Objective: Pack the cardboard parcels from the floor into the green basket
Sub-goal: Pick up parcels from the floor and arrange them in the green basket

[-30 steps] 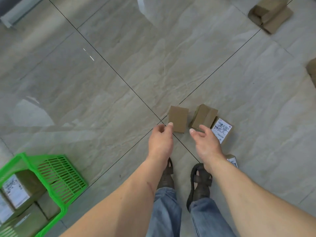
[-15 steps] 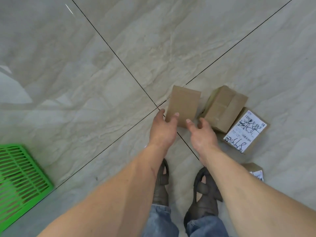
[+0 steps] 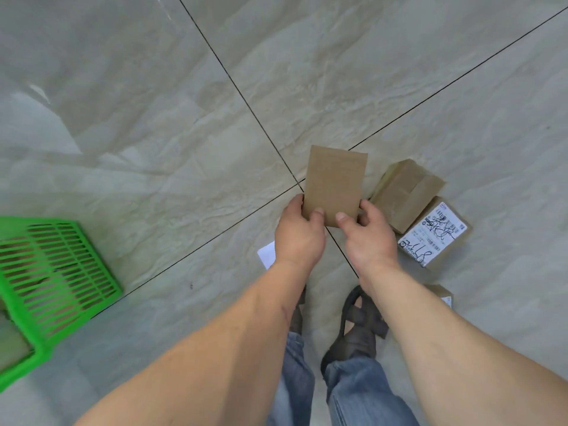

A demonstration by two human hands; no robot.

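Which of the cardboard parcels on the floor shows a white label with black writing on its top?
The parcel with the white label, the one lying farthest right on the floor. The taped plain parcel touching it shows bare brown cardboard only, as does the flat parcel held in both hands.

Single head-worn view, wide-angle, looking steeply down past both forearms to the tiled floor (image 3: pixel 184 118). Left hand (image 3: pixel 299 238) and right hand (image 3: pixel 370 241) sit just below frame centre, close to the lens. Feet directly beneath them. Green basket (image 3: pixel 58 272) cut by the edge, left of the hands.
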